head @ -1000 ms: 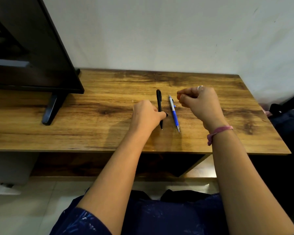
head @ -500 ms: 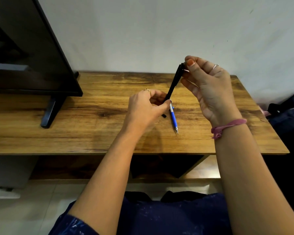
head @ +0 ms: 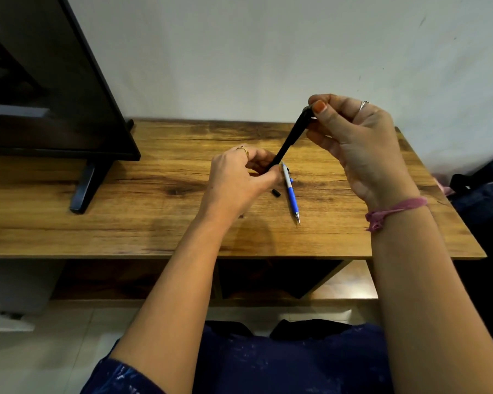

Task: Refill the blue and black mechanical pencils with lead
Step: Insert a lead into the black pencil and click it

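The black mechanical pencil (head: pixel 290 139) is lifted off the wooden table (head: pixel 143 211) and tilted, its top end up to the right. My left hand (head: pixel 239 180) grips its lower end. My right hand (head: pixel 353 143) pinches at its top end with thumb and fingers; whether it holds lead there is too small to tell. The blue and white mechanical pencil (head: pixel 291 193) lies on the table just right of my left hand, tip toward me. A small black cap (head: pixel 276 192) lies beside it.
A dark monitor (head: pixel 49 89) on a black foot (head: pixel 83 186) stands at the table's left. A white wall is behind the table. Dark bags (head: pixel 484 200) sit off the right edge. A lower shelf shows under the tabletop.
The black pencil was lifted off the table by my left hand and tilted up. My right hand rose and closed on its top end. A small black cap now lies exposed on the table.
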Demonstrator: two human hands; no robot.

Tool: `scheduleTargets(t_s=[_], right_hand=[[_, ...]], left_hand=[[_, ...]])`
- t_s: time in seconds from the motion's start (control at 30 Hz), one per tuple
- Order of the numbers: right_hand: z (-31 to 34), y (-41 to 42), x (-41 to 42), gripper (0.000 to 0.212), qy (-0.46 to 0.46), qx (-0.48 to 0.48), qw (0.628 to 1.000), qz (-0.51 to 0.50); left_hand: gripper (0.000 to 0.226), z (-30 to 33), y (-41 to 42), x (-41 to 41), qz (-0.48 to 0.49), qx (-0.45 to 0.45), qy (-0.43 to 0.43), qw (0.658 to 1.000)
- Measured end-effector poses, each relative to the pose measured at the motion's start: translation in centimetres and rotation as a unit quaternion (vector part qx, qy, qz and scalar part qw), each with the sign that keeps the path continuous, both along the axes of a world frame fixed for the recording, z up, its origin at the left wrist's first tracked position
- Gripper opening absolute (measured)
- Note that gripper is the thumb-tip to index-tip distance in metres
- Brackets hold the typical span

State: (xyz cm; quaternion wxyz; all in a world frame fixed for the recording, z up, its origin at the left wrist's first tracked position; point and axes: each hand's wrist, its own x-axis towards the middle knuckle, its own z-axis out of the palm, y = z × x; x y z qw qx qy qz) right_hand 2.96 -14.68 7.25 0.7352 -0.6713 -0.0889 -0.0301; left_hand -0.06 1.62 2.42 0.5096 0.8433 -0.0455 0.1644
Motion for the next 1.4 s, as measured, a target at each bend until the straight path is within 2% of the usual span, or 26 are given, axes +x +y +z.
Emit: scheduleTargets(t_s=[0.23,0.4,0.53,0.83,1.0,1.07,1.13,1.17,1.23,1.3,1.4], right_hand=[[0.4,-0.3,-0.2,0.011,-0.003,-0.031,1.000,0.004],[0.5,-0.6,0.1,0.011,-0.035,-0.128,0.991,-0.005],[0.1,-0.6,0.2,0.015,-0.048,-0.161,0.986,-0.015],[-1.1,0.5,0.3,0.015,-0.081,-0.200,0.975,-0.059],[-2.0,1.3,0.3,0.023,-0.104,-0.161,0.979,-0.077],[-2.7,1.4,0.5,0.025,-0.082,-0.125,0.984,-0.096],[-3.5,1.3,0.9,0.025,-0.050,-0.129,0.982,-0.125],[-4.0,1.1,1.1,0.024,-0.042,-0.160,0.977,-0.136],[-5.0,0.8,1.5,0.022,-0.051,-0.299,0.943,-0.134],[-5.7,0.7,1.6,0.019,-0.066,-0.452,0.884,-0.100],[-6.5,1.2,1.5,0.021,-0.071,-0.601,0.795,-0.046]], left_hand=[[0.016,0.1,0.5,-0.1,-0.004,0.034,-0.016,0.999],[0.018,-0.1,1.0,0.0,-0.018,0.049,-0.025,0.998],[0.017,-0.5,1.2,0.1,-0.024,0.060,-0.028,0.998],[0.015,-1.2,1.2,0.2,-0.031,-0.002,0.024,0.999],[0.015,-0.9,0.9,0.2,-0.038,-0.055,0.070,0.995],[0.013,-0.8,0.8,0.3,-0.034,-0.051,0.074,0.995],[0.012,-0.9,0.8,0.4,-0.022,-0.052,0.079,0.995],[0.011,-0.9,0.8,0.5,-0.015,-0.054,0.080,0.995],[0.011,-1.0,0.9,0.6,-0.003,-0.054,0.078,0.995],[0.010,-1.0,1.1,0.7,0.005,-0.053,0.076,0.996],[0.010,-1.0,1.4,0.7,0.014,-0.054,0.076,0.996]])
